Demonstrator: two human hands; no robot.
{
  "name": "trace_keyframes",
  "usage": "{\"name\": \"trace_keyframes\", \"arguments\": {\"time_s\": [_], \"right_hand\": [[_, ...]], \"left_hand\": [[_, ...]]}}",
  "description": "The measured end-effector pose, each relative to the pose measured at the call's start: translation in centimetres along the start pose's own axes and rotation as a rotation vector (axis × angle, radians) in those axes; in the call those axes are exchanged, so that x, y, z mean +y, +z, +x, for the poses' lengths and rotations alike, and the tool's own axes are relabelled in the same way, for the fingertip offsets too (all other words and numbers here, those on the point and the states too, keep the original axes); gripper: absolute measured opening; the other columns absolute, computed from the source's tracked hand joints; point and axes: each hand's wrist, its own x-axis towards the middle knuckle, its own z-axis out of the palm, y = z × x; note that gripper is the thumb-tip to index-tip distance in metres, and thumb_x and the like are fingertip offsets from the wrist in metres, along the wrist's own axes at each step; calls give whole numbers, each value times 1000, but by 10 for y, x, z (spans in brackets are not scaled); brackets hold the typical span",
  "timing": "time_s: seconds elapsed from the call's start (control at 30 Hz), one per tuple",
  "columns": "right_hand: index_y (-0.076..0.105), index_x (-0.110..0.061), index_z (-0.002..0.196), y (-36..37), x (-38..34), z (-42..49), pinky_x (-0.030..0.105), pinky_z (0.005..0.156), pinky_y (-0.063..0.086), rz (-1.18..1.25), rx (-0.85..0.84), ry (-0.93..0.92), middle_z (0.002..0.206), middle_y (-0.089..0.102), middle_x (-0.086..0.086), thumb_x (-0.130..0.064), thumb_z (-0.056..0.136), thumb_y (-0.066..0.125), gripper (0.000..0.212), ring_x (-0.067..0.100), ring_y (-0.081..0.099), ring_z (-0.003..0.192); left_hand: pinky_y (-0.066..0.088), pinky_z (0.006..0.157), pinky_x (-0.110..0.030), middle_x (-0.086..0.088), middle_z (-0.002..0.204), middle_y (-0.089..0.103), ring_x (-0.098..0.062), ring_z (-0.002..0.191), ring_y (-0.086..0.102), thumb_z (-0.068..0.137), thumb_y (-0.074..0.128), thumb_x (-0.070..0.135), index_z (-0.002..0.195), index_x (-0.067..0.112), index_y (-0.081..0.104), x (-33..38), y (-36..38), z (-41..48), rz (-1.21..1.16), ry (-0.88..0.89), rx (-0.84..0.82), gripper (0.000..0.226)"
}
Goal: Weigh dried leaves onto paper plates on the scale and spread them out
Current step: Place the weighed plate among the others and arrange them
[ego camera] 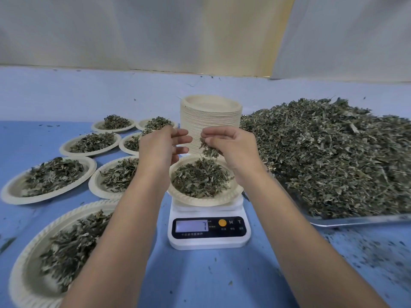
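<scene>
Seven plates [11, 193] heaped with dried leaves are set close together on the left of the blue table [200, 274]; two of them are partly hidden by the left forearm. The left hand [162, 145] is held above the far left rim of the middle plate [200, 202]. Its fingers are stretched loosely to the right, a little apart, and nothing is gripped in it. The middle plate is seated on a white scale [209, 241] and overhangs the platform. A pile [200, 178] of leaves is spread across its well. A single 7 is shown on the scale's display.

Just right of the left fingertips, a tuft [209, 150] of leaves is pinched between the curled fingers and thumb of the right hand [231, 145]. The tuft hangs below the fingers, just over the far edge of the pile. Whether it touches the pile cannot be told.

A tall stack [211, 116] of unused plates is seen behind both hands, beyond the scale. To the right, a large heap [333, 152] of loose leaves is carried on a metal tray [355, 221]. Leaf crumbs are scattered on the table in front of the tray.
</scene>
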Motion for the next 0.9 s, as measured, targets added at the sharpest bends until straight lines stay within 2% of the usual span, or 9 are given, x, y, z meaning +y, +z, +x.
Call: {"name": "trace_keyframes", "arguments": {"time_s": [0.27,0.47,0.57,0.7,0.9], "right_hand": [[70,-7,85,1,2,1,10,60,48,31,25,45,81,71,5,10,76,69,19,8,65,71],[69,-10,82,0,3,1,17,72,54,45,31,42,82,70,7,9,74,72,21,14,64,76],[68,-11,82,1,3,1,20,72,54,45,23,41,84,69,9,8,74,73,21,14,64,75],[69,-9,85,1,1,1,15,72,54,80,10,22,84,71,9,7,74,73,20,12,66,74],[65,-10,82,-5,-2,4,19,73,55,260,73,74,75,68,4,11,78,68,21,12,65,70]], "left_hand": [[35,40,-12,6,59,69,-4,39,52,91,46,14,80,11,66,-2,0,0,-6,-2,-17,23],[35,40,-12,6,59,69,-4,40,52,91,46,14,81,11,67,-2,1,0,3,-4,-14,23],[35,39,-12,6,59,69,-4,40,53,91,46,14,82,11,67,-3,1,0,6,-8,-11,23],[35,40,-12,6,59,69,-4,40,52,91,45,14,82,10,67,-3,1,0,8,-17,-11,23],[35,41,-13,7,58,68,-3,39,52,91,46,14,81,11,67,-1,3,-1,11,-12,-14,23]]}}
